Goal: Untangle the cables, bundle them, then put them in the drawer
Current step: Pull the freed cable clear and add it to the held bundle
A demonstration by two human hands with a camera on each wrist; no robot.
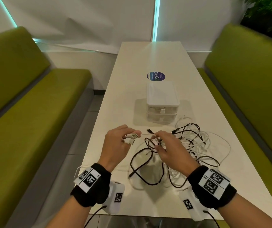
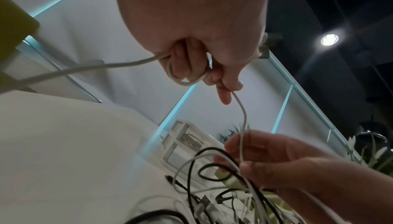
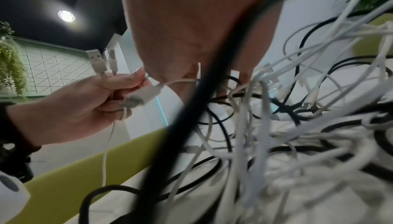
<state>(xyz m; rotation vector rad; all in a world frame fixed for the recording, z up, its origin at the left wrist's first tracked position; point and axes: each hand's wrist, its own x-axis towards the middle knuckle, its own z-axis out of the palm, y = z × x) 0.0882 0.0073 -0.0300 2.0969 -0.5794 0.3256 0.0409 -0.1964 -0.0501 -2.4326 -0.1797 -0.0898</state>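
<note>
White plug ends sat pinched in the left hand; right hand gripped the tangled black-and-white cables, best fed slackly without yanking

Left hand curled round a white cable, w/ a loop wrapped over its fingers. Cable drops to the right hand, which pinches it above a black-and-white cable tangle on the table. Clear drawer box just behind.
</note>
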